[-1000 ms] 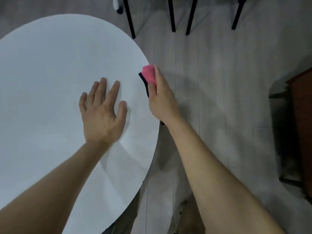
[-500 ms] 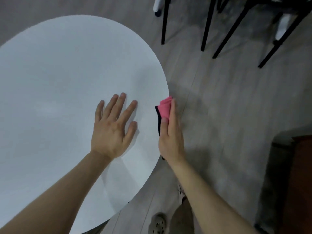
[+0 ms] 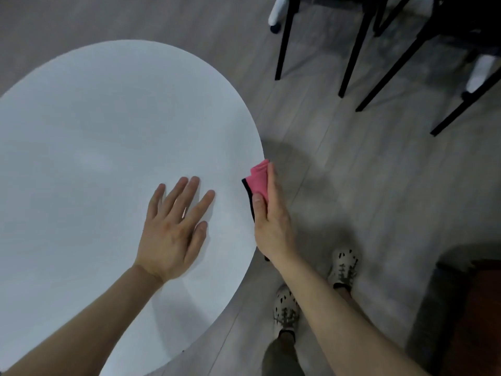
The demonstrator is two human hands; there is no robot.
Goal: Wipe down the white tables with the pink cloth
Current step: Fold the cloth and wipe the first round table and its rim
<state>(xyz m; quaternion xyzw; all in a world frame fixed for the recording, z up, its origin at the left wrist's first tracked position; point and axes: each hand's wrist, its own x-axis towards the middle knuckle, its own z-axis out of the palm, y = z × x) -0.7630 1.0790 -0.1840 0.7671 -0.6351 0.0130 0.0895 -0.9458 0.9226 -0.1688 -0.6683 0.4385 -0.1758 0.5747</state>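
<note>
Edge wipe, round white table (image 3: 95, 137).
Your left hand (image 3: 173, 229) lies flat on the tabletop, fingers spread. Your right hand (image 3: 272, 221) pinches the folded pink cloth (image 3: 259, 179) between thumb and fingers, pressing it against the table's right rim. Black chair legs (image 3: 355, 47) stand on the grey floor (image 3: 352, 185) beyond.

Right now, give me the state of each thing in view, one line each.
Left hand: open, flat on the tabletop, fingers spread.
Right hand: shut on the pink cloth at the table's edge.
Pink cloth: folded, pressed against the rim.
White table: top bare apart from the left hand.
Chair legs: standing on the floor, apart from the table.
</note>
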